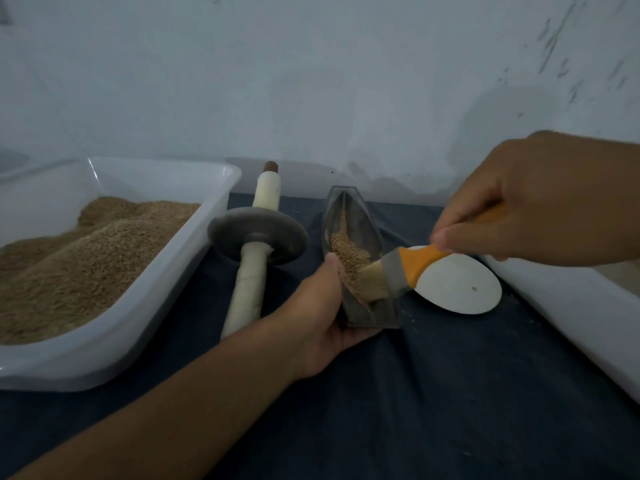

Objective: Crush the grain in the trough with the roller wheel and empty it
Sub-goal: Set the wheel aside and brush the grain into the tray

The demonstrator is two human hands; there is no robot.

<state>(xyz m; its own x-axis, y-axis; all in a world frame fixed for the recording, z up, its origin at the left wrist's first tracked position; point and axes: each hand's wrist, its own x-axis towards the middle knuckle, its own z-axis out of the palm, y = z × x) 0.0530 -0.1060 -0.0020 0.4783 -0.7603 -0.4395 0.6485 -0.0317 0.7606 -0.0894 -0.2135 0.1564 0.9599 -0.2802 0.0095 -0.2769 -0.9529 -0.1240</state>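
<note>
Left hand (325, 306) grips the trough (360, 258) at centre; right hand (533, 202), at three o'clock, pinches the brush (384, 271) in the grain (349, 258). A hard sweep could flick grain onto the worktop (450, 393).

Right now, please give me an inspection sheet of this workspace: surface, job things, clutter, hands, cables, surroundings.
Surface: dark blue cloth, a few loose grains near the trough.
Job things: metal trough holds grain; roller wheel lies on the cloth beside it, unused.
Clutter: white tub full of grain on the left; white disc right of the trough; another white container at the right edge.
Hands: left hand grips the trough's near end; right hand holds an orange brush, bristles in the grain.
Cables: nothing seen.
Surroundings: pale wall with dark marks at upper right.
</note>
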